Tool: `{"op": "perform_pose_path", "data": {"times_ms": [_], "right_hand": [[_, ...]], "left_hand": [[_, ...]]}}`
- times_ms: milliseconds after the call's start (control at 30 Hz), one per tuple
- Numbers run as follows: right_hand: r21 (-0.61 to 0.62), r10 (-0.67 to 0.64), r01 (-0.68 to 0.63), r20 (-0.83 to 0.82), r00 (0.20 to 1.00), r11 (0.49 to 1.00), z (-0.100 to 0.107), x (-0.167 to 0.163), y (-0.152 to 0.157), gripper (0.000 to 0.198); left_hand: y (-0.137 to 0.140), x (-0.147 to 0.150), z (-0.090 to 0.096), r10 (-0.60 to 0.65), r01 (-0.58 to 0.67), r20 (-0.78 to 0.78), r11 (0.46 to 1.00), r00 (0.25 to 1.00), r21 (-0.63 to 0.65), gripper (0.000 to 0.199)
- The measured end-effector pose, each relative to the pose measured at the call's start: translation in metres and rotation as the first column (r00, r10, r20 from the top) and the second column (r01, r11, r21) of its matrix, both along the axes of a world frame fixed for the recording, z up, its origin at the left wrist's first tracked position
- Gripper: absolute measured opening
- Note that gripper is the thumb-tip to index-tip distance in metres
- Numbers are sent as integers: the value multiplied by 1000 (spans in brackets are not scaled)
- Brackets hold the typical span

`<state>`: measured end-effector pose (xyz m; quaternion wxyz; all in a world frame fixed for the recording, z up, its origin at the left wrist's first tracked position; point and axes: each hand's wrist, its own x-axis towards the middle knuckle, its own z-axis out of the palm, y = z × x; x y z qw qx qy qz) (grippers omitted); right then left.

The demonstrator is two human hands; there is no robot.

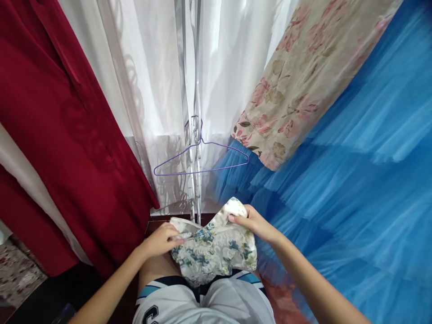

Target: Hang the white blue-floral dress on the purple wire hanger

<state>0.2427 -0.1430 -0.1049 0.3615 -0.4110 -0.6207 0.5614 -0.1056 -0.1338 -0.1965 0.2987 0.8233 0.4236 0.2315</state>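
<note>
A white garment with blue and green flowers (216,247) is spread over my lap, its exact kind unclear from here. My left hand (162,239) grips its left upper edge, fingers curled on the cloth. On the other side my right hand (248,221) pinches the upper right corner, the thumb lying on top. Beyond the garment a purple wire hanger (202,172) hangs bare from a chain-like strip of white hanging loops (197,157). Neither hand touches the hanger.
White curtains (155,90) hang behind the strip. Dark red cloth (84,135) drapes down the left. At right hang a beige floral cloth (283,108) and a large ruffled blue tulle skirt (364,180). A dark surface (64,297) lies low at the left.
</note>
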Motion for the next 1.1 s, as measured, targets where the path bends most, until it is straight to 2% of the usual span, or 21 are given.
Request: {"op": "perform_pose_path", "data": {"times_ms": [67,133,200,300,400,433,467,533,600,667,733,767,867,967,1033,1067,1100], "right_hand": [[82,-8,4,43,999,997,8,3,1,30],[141,7,-19,80,997,990,13,2,1,29],[187,16,-38,116,993,982,16,-2,3,29],[306,-15,-31,145,989,952,20,-13,10,25],[480,-62,-33,180,982,877,33,-21,23,13],[530,-86,-23,180,980,848,39,-20,28,11],[572,-123,4,169,978,820,46,-17,35,19],[626,-238,102,137,961,773,57,-7,52,47],[658,-380,207,130,916,724,64,7,74,71],[694,-490,262,149,859,671,68,20,99,84],[713,-545,274,179,819,645,71,29,125,91],[707,-558,268,213,802,655,72,31,136,93],[633,-531,216,361,767,743,79,30,162,88],[596,-475,152,434,766,789,87,26,172,61],[590,-456,128,450,768,797,95,27,168,33],[582,-447,119,461,766,804,99,30,164,21],[575,-440,112,473,763,811,104,35,158,12]], "left_hand": [[19,-25,15,-11,26,-104,989,994,143,19],[38,-49,35,89,-44,-155,961,984,273,16],[58,-70,58,220,-143,-161,909,962,391,23],[88,-90,94,366,-265,-140,845,920,465,32],[113,-96,127,460,-378,-71,800,885,465,38],[118,-94,136,457,-396,-28,798,889,454,38],[122,-91,145,425,-396,30,815,905,423,38],[127,-81,157,303,-340,173,905,937,258,35],[126,-69,162,210,-235,310,971,927,45,33],[124,-56,160,200,-177,401,980,894,-94,35],[120,-45,156,206,-167,459,978,864,-125,35],[117,-39,154,208,-165,485,977,849,-132,35],[110,-27,154,216,-149,561,975,799,-163,35],[103,-24,165,202,-117,587,977,784,-180,35],[100,-28,176,193,-185,488,981,851,-65,33],[100,-31,181,201,-244,408,968,890,56,31],[99,-34,185,222,-300,331,932,917,204,29]]}}
